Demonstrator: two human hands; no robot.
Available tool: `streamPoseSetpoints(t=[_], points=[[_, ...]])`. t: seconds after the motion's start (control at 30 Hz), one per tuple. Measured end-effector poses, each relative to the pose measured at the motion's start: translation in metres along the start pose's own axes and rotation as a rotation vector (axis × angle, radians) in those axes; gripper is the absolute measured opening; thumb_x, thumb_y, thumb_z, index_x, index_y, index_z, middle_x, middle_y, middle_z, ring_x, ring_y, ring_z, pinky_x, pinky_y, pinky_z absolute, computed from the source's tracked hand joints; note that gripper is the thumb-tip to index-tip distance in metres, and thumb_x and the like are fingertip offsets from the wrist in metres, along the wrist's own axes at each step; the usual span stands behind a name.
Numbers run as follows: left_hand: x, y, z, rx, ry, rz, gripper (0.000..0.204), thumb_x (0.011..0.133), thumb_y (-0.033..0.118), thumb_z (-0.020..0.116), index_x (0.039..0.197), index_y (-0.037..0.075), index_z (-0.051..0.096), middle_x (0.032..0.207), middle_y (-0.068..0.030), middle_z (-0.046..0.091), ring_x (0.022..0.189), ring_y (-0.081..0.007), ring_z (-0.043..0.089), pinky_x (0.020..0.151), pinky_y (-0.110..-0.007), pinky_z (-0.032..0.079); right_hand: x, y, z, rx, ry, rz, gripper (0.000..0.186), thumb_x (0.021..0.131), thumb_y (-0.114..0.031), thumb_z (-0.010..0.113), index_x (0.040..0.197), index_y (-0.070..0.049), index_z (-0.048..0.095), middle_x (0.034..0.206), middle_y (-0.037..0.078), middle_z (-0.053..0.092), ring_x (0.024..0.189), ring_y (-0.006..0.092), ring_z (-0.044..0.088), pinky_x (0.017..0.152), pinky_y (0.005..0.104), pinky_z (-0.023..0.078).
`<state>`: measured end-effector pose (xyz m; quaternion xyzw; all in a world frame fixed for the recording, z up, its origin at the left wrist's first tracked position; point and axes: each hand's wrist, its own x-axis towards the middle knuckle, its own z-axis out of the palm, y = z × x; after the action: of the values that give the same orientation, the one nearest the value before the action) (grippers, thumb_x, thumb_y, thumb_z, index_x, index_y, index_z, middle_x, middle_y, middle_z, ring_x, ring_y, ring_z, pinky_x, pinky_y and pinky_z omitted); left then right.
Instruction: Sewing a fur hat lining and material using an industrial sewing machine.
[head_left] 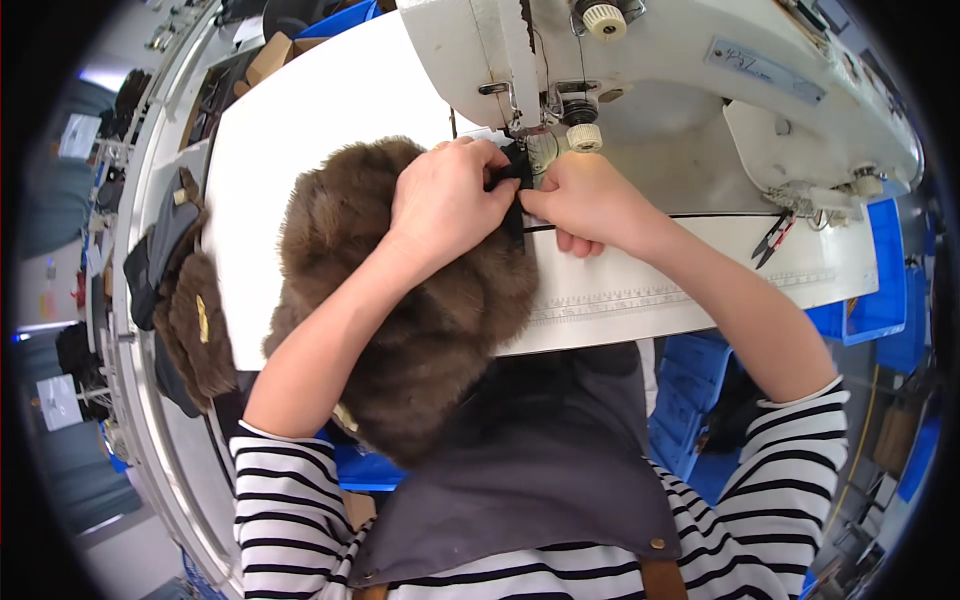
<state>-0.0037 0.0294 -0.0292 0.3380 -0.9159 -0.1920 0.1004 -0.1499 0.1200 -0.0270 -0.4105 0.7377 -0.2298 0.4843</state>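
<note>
While the brown fur piece (340,215) lies on the left part of the table (270,120) and hangs over its front edge, the left hand (445,195) has its fingers pinched on a black strip (515,160) at the fur piece's right side, just before the sewing machine (660,60). Beside the strip, the right hand (590,205) has bent fingers; I cannot tell whether they grip it. A small lettered plate (765,70) marks the machine's arm, a ruler scale (640,298) runs along the table's front edge, and snips (772,240) lie toward its right edge.

Fur piece (340,230) brown; fabric strip (516,163) black; sewing machine (670,45) off-white; apron (520,490) dark grey; sleeves (285,490) black-and-white striped.
</note>
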Motion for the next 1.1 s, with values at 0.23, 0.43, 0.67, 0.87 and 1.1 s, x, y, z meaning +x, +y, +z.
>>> streamPoseSetpoints(t=[0.23, 0.43, 0.67, 0.87, 1.1], points=[[-0.008, -0.005, 0.005, -0.028, 0.181, 0.168, 0.012, 0.079, 0.016, 0.070, 0.086, 0.007, 0.072, 0.084, -0.0082, 0.065, 0.087, -0.0274, 0.063, 0.076, -0.040, 0.052, 0.012, 0.050, 0.027, -0.562, 0.647, -0.768, 0.023, 0.083, -0.029, 0.072, 0.095, -0.011, 0.067, 0.080, 0.004, 0.061, 0.070, 0.0254, 0.065, 0.055, 0.0360, 0.052], [-0.016, 0.000, 0.009, 0.067, 0.214, 0.170, 0.009, 0.078, 0.013, 0.070, 0.083, 0.007, 0.074, 0.081, -0.0064, 0.063, 0.087, -0.0260, 0.061, 0.075, -0.039, 0.050, 0.015, 0.057, 0.017, -0.750, 0.625, -0.986, 0.017, 0.084, -0.024, 0.069, 0.095, -0.012, 0.067, 0.078, 0.001, 0.054, 0.067, 0.0186, 0.063, 0.048, 0.0354, 0.048], [-0.017, -0.003, 0.009, 0.046, 0.206, 0.261, 0.007, 0.077, 0.010, 0.071, 0.083, 0.009, 0.075, 0.078, -0.0026, 0.060, 0.082, -0.0214, 0.059, 0.076, -0.035, 0.047, 0.005, 0.057, 0.007, -0.755, 0.507, -1.039, 0.026, 0.078, -0.016, 0.070, 0.103, -0.012, 0.070, 0.071, 0.001, 0.052, 0.060, 0.0155, 0.060, 0.045, 0.0321, 0.046], [-0.014, -0.004, 0.011, 0.010, 0.208, 0.253, 0.006, 0.077, 0.011, 0.072, 0.083, 0.011, 0.075, 0.080, 0.0012, 0.062, 0.082, -0.0201, 0.059, 0.074, -0.034, 0.046, 0.009, 0.061, 0.007, -0.688, 0.503, -1.104, 0.031, 0.074, -0.013, 0.070, 0.104, -0.010, 0.070, 0.068, 0.002, 0.052, 0.056, 0.0156, 0.059, 0.046, 0.0311, 0.046], [-0.008, -0.003, 0.003, 0.064, 0.159, 0.291, 0.009, 0.077, 0.009, 0.071, 0.084, 0.008, 0.075, 0.082, -0.0017, 0.069, 0.082, -0.0231, 0.063, 0.074, -0.035, 0.048, 0.008, 0.061, 0.012, -0.765, 0.496, -1.036, 0.034, 0.078, -0.013, 0.064, 0.111, -0.007, 0.066, 0.069, 0.002, 0.056, 0.058, 0.0170, 0.062, 0.048, 0.0306, 0.048]])
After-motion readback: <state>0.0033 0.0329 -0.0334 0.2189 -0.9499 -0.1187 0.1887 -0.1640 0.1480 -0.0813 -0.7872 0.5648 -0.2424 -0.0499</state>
